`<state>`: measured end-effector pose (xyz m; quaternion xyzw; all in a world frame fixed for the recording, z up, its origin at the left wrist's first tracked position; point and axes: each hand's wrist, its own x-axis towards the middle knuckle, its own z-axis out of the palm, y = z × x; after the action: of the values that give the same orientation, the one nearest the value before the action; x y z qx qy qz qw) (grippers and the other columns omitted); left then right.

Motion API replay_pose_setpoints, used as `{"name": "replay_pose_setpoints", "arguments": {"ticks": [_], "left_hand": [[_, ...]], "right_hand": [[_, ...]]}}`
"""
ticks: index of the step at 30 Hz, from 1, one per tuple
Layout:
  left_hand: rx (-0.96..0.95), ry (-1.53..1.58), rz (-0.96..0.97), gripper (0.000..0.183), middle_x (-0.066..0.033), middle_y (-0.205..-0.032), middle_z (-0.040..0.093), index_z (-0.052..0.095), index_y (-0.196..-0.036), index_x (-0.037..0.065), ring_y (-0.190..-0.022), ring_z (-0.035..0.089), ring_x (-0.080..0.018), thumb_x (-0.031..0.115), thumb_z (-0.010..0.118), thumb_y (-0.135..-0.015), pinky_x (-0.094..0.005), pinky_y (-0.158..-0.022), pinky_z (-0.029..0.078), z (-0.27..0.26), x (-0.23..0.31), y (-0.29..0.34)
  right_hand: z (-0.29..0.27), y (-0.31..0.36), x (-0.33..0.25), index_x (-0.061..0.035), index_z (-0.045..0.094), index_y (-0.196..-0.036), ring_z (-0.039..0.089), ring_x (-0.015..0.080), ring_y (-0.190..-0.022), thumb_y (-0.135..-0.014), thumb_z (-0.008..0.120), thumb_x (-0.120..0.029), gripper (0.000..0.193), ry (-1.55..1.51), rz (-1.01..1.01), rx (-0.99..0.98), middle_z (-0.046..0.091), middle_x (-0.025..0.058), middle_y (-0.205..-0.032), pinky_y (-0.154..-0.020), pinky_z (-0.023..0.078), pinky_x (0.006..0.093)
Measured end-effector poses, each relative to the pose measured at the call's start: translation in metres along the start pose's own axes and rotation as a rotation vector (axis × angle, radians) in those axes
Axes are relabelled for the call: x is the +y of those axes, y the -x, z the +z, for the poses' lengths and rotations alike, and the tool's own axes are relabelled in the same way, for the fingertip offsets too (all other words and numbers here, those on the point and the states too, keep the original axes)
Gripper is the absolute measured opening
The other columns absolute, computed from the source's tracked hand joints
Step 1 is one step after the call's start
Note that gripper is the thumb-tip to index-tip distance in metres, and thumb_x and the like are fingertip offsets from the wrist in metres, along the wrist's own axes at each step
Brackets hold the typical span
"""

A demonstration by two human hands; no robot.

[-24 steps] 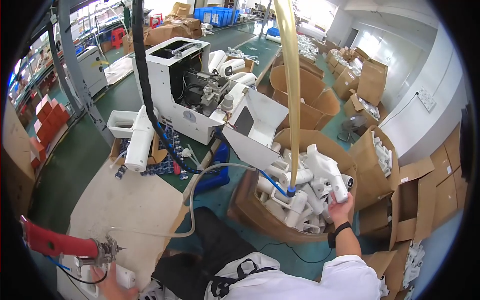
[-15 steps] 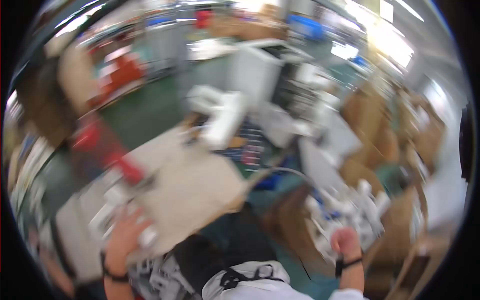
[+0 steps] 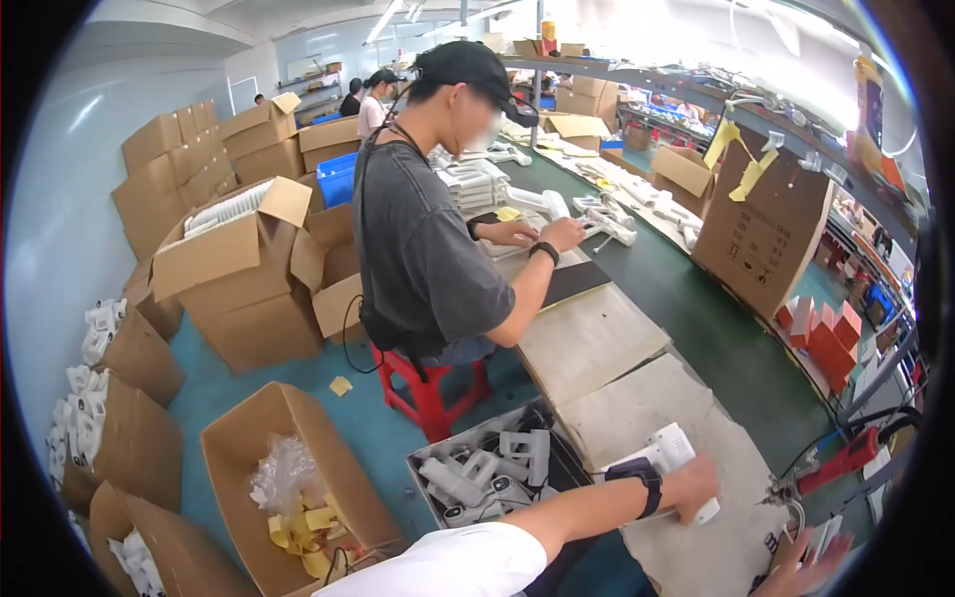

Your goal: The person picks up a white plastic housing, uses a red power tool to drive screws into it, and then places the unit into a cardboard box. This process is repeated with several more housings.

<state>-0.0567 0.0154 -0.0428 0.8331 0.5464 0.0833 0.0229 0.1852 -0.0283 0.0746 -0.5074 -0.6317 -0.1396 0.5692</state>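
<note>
From the lower edge my left arm, in a white sleeve with a black wristband, stretches right across the cardboard-covered bench (image 3: 686, 418). My left hand (image 3: 693, 486) is closed round a white plastic housing (image 3: 676, 450) with small holes at its end, held low over the cardboard. Farther right, at the lower edge, my right hand (image 3: 811, 569) is slightly blurred, its fingers spread. Beside its fingers lies a white part (image 3: 822, 537), partly covered. A red-handled tool (image 3: 841, 463) stands just beyond the right hand.
A co-worker (image 3: 433, 199) on a red stool (image 3: 433, 393) handles white parts at the same bench. A grey bin (image 3: 423, 488) of housings stands by my arm. An open carton (image 3: 234, 448) holds plastic and yellow scraps. Cartons (image 3: 224, 269) line the left; orange boxes (image 3: 831, 348) stand right.
My view has swung far to the left, bringing the co-worker and cartons into sight. Both hands now appear at the lower right. The right hand, earlier curled by a carton, has its fingers spread.
</note>
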Motion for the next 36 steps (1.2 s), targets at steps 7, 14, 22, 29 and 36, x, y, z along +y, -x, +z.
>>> {"name": "replay_pose_setpoints", "arguments": {"ticks": [7,14,22,29,36], "left_hand": [[-0.024,0.112,-0.075,0.037,-0.0082,-0.074,0.065,0.069,-0.071,0.012,-0.077,0.062,-0.0251,0.029,0.077,-0.040,-0.0341,-0.077,0.041,0.012,0.001,-0.006],[-0.005,0.246,-0.047,0.025,-0.0136,-0.077,0.067,0.070,-0.070,0.008,-0.078,0.066,-0.0291,0.021,0.075,-0.050,-0.0383,-0.075,0.052,-0.001,0.014,-0.018],[0.041,0.183,-0.042,0.041,-0.0096,-0.089,0.066,0.066,-0.089,0.010,-0.090,0.063,-0.0254,0.038,0.074,-0.061,-0.0408,-0.082,0.044,-0.003,0.017,-0.010],[-0.095,0.105,-0.052,0.053,-0.0070,-0.098,0.065,0.064,-0.103,0.009,-0.098,0.060,-0.0227,0.044,0.071,-0.063,-0.0360,-0.088,0.039,-0.010,0.025,-0.009],[-0.092,0.092,-0.080,0.063,-0.0064,-0.101,0.065,0.062,-0.113,0.010,-0.098,0.059,-0.0216,0.047,0.073,-0.063,-0.0331,-0.090,0.038,-0.014,0.023,-0.008]], "right_hand": [[0.118,-0.021,0.059,-0.0005,0.045,-0.131,0.057,0.0148,-0.097,-0.089,0.064,-0.013,0.047,-0.618,0.405,-0.199,0.061,0.0066,-0.107,-0.088,0.044,0.0272],[0.067,-0.026,-0.016,-0.0040,0.058,-0.121,0.050,0.0057,-0.067,-0.089,0.063,-0.011,0.033,-0.771,0.499,-0.057,0.056,-0.0012,-0.082,-0.060,0.040,0.0221],[0.063,-0.036,-0.080,-0.0007,0.058,-0.097,0.046,0.0066,-0.046,-0.090,0.061,-0.009,0.011,-0.745,0.555,0.042,0.066,0.0095,-0.081,-0.041,0.036,0.0210],[0.079,-0.036,-0.073,-0.0007,0.058,-0.091,0.048,0.0088,-0.041,-0.090,0.061,-0.008,0.008,-0.807,0.532,0.000,0.053,0.0015,-0.055,-0.040,0.036,0.0217],[0.106,-0.027,-0.064,-0.0024,0.059,-0.088,0.049,0.0081,-0.042,-0.089,0.065,-0.010,0.010,-0.855,0.573,-0.048,0.053,0.0007,-0.055,-0.039,0.036,0.0225]]}}
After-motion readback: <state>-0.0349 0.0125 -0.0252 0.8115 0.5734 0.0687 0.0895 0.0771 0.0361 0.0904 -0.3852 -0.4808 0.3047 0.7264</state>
